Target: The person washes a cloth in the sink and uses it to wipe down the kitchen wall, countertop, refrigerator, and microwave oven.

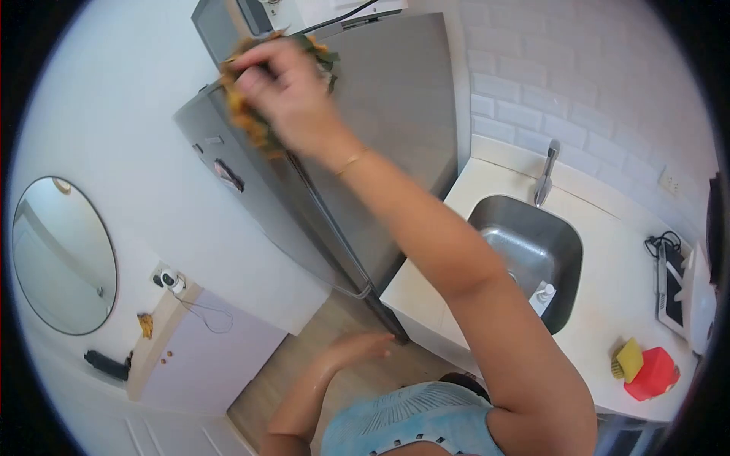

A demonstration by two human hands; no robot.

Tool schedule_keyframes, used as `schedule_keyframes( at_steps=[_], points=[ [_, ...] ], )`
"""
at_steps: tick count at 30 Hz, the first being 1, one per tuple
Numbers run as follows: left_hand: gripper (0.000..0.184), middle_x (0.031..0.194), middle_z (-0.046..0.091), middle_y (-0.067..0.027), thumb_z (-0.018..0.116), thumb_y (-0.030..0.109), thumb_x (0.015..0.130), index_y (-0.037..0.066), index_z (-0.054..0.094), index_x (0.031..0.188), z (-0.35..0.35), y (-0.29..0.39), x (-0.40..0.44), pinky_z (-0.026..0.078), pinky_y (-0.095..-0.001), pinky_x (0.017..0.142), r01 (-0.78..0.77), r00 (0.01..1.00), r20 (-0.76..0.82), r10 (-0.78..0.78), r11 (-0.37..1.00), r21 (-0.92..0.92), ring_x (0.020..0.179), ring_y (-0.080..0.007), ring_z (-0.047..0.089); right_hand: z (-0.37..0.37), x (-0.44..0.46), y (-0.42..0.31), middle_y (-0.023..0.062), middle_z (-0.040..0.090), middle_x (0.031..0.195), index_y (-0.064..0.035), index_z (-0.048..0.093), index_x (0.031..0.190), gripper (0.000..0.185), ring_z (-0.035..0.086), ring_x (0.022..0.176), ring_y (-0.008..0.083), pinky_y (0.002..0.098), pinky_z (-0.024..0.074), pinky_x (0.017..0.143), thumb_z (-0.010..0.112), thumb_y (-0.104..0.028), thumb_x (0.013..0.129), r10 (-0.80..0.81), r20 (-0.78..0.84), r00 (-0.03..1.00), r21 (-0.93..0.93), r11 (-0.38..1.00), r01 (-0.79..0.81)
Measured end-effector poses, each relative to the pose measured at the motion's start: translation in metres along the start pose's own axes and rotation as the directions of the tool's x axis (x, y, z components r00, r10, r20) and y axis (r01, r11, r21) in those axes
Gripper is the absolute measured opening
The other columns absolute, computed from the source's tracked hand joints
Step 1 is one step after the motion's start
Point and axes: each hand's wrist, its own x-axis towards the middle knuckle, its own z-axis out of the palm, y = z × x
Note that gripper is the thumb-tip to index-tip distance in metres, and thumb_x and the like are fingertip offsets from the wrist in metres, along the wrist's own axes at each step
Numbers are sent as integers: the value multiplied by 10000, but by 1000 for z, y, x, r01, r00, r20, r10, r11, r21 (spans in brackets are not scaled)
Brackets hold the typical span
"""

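My right hand (277,87) reaches up to the top of the grey fridge (395,99), blurred by motion. Its curled fingers are on a crumpled yellow-and-green cloth (247,114), which lies against the fridge's upper door edge; blur hides its exact kind. Part of the cloth shows beyond the fingers on both sides. Low in front of my body, my left hand (361,349) hangs with fingers stretched out and nothing in it. It is above the floor, near the foot of the fridge.
To the right, a white counter (608,243) holds a steel sink (566,228) with a tap (546,171), a white pump bottle (543,298) in the basin, a yellow sponge (630,359) and a red container (654,374). A round mirror (65,258) hangs left, above a cabinet (213,342).
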Motion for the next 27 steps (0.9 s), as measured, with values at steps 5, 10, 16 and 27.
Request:
schedule_keyframes(
  at_steps=[5,10,16,27],
  points=[
    [439,1266,504,-140,506,325,905,85,469,1269,7,-42,-22,393,-342,950,79,996,-27,-81,995,-62,1139,-283,502,10,-18,25,15,477,1221,-289,501,1257,418,445,1102,232,442,270,939,513,-394,853,-329,171,929,-476,798,370],
    [391,1212,553,-123,536,289,901,82,509,1232,4,-52,-27,406,-322,932,121,977,-113,-180,908,-401,1115,-237,521,-39,-1,86,42,416,1336,-289,430,1313,488,389,1199,262,611,199,952,419,-493,870,-116,73,991,-583,801,136],
    [337,1127,602,-122,583,205,876,23,551,1158,17,-86,-14,446,-314,882,150,887,-302,-349,837,-526,1047,-221,571,-146,47,216,86,316,1423,-279,321,1384,514,189,1339,346,601,135,1031,266,-513,930,149,-203,968,-592,769,-242],
    [248,1062,632,-113,597,162,853,39,602,1068,61,-126,-12,483,-315,804,119,836,-418,-354,862,-493,961,-250,613,-251,11,363,171,314,1411,-50,250,1395,556,263,1315,344,375,248,1056,416,-239,899,162,-320,933,-693,632,-347]
  ],
)
